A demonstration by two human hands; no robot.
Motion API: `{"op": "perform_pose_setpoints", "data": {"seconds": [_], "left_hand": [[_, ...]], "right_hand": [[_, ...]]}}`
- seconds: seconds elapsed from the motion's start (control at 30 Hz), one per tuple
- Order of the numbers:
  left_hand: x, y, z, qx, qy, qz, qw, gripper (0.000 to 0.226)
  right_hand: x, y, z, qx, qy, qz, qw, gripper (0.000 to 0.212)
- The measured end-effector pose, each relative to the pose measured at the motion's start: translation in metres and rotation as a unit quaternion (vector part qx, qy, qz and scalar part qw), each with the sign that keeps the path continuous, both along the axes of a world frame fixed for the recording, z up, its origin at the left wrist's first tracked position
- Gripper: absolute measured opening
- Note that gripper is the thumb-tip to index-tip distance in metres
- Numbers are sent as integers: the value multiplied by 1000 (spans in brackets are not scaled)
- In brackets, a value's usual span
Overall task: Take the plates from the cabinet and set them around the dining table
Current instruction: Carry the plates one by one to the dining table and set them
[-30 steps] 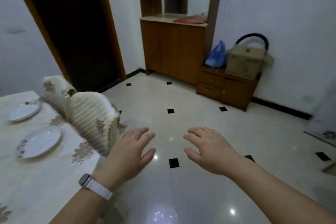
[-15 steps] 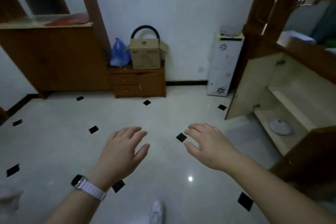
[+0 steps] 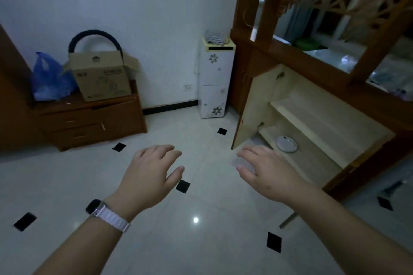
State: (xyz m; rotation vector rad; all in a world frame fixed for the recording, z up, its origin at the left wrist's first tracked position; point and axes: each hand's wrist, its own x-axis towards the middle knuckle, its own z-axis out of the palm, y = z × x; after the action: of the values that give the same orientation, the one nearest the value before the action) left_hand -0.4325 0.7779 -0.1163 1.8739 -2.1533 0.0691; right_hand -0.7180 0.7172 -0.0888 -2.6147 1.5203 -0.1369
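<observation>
Left hand (image 3: 152, 172) and right hand (image 3: 268, 172) hung empty, fingers loose, before the open cabinet (image 3: 312, 114); fetching, I judged, and the next move needed a stoop to the plate (image 3: 286, 144) inside.

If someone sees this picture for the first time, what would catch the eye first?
The left hand and right hand stretch forward, empty, above the shiny tiled floor. At right, an open cabinet shows one plate on its bottom shelf. A cardboard box stands at left.
</observation>
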Motion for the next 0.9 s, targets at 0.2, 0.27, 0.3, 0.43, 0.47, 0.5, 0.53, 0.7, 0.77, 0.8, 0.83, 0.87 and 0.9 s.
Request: {"op": "perform_pose_setpoints", "data": {"seconds": [0.2,0.27,0.3,0.43,0.47,0.5,0.53,0.7,0.77,0.8,0.83,0.87,0.9], "left_hand": [[11,-70,-10,-2,28,-55,998,48],[15,-87,-14,0,35,-67,997,47],[16,-95,-17,1,38,-72,997,47],[15,-134,-26,-4,38,-93,995,46],[13,-144,-27,-3,37,-98,995,46],[10,-155,-28,-2,34,-102,994,46],[6,-166,-29,-1,32,-108,994,46],[-26,-232,-32,-6,27,-155,988,44],[-43,-266,-33,-4,17,-172,985,44],[-52,-285,-34,-2,10,-182,983,44],[-61,-303,-34,2,3,-193,981,44],[-71,-321,-33,5,-2,-204,979,44],[-81,-338,-32,3,-9,-213,977,43]], "right_hand": [[17,-32,-1,15,17,-51,998,47],[19,-45,0,18,17,-67,997,46],[19,-52,1,17,16,-75,997,46],[14,-84,-1,13,7,-103,995,46],[12,-92,-2,12,5,-107,994,46],[9,-101,-4,12,2,-111,994,45],[7,-110,-6,14,-2,-116,993,45],[-20,-158,-20,30,-33,-149,988,44],[-38,-186,-31,32,-36,-167,985,44],[-48,-202,-37,32,-36,-176,983,45],[-60,-218,-42,33,-35,-185,982,45],[-71,-233,-46,38,-35,-192,980,46],[-82,-248,-50,44,-35,-197,979,46]]}}
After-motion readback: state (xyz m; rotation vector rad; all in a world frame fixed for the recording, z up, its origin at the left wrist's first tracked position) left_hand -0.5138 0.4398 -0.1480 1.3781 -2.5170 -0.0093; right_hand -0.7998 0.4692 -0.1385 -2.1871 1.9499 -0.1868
